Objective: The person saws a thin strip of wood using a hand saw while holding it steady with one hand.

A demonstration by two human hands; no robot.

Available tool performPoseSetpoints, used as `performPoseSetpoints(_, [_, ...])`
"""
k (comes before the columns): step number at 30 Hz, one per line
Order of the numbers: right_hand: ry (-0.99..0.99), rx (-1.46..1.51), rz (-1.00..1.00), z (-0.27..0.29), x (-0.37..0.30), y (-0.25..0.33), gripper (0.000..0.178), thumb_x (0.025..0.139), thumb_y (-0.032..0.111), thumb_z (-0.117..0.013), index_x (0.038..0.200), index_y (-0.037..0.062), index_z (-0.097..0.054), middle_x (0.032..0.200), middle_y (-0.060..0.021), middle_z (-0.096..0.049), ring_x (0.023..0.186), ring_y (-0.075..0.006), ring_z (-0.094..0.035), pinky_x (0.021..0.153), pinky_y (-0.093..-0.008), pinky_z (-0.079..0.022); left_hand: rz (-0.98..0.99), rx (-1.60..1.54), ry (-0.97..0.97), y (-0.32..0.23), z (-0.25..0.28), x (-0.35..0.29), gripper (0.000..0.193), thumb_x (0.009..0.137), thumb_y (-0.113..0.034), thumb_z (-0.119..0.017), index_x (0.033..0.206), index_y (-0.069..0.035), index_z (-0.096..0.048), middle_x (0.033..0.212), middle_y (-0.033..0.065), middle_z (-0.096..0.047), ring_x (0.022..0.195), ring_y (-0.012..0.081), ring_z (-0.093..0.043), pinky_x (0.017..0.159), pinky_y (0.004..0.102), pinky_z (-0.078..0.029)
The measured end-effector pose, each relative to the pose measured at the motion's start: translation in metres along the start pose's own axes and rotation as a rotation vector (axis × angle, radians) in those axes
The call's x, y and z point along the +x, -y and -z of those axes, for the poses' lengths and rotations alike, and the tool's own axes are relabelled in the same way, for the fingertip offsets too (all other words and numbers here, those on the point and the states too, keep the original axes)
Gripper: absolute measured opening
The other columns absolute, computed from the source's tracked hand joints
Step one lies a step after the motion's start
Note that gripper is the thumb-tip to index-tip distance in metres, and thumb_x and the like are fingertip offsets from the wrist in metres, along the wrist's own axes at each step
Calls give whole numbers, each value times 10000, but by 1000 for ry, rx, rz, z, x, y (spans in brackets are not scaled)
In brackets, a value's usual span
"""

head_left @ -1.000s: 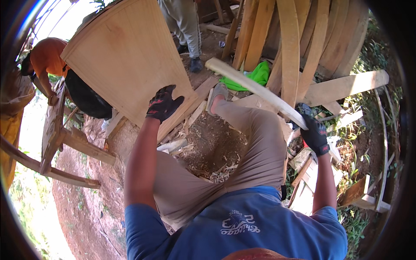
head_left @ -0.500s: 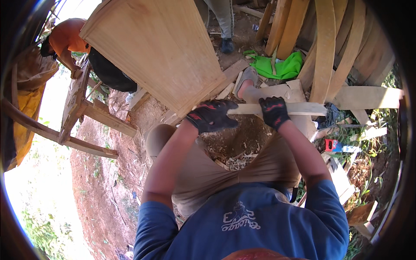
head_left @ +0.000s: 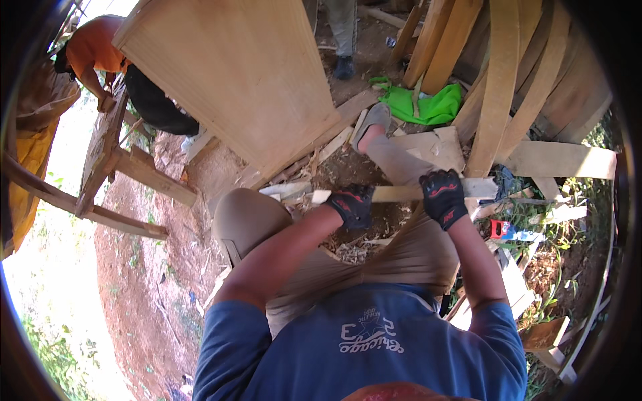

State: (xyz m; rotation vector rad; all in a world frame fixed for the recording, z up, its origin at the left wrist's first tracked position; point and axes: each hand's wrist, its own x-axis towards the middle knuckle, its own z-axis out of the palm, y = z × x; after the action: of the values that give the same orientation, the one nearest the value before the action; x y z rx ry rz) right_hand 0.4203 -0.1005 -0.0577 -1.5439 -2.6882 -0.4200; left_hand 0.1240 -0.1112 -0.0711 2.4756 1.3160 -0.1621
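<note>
A narrow wooden strip point(head_left: 398, 194) lies crosswise in front of me, above my spread knees. Toward its left end, my left hand point(head_left: 354, 205), in a black glove with red marks, is wrapped round it, and a short end sticks out past the fingers. My right hand point(head_left: 443, 197), gloved the same way, grips the strip farther right, and the rest of it reaches on beyond that hand. Wood shavings point(head_left: 361, 252) lie on the ground between my legs.
A large wooden panel point(head_left: 234, 73) stands ahead to the left. Curved boards point(head_left: 496, 87) lean at the far right, near a green cloth point(head_left: 428, 105). A red-handled saw point(head_left: 511, 231) lies right. A person in orange point(head_left: 100, 47) bends over a wooden frame point(head_left: 100, 154).
My left hand has moved right and nearer to me, and now closes round the strip near its left end. The strip has come nearer to me, with my right hand still on it.
</note>
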Motion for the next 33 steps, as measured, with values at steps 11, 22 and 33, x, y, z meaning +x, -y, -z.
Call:
performPoseSetpoints(11, [-196, 202, -63, 69, -28, -67, 252, 704, 282, -773, 925, 163, -761, 852, -98, -731, 880, -290, -722, 893, -450, -535, 93, -54, -30, 8, 56, 30, 811, 802, -592, -821, 1414, -101, -619, 1300, 195, -716, 1175, 374, -708, 1027, 507, -548])
performPoseSetpoints(22, [-457, 329, -809, -26, -157, -109, 726, 811, 320, -881, 1435, 76, -603, 1433, -200, -628, 1365, -396, -562, 1142, -527, -458, -38, 91, -503, -19, 53, 33, 528, 824, -602, -836, 993, -108, -760, 828, 147, -765, 734, 350, -753, 715, 491, -597])
performPoseSetpoints(33, [404, 567, -1468, -132, -333, -14, 525, 919, 426, -703, 1316, 89, -637, 1291, -223, -680, 1209, -421, -674, 1005, -542, -549, 137, 45, -217, -48, 62, 29, 586, 856, -630, -793, 1067, -87, -733, 991, 193, -779, 971, 413, -753, 834, 525, -579])
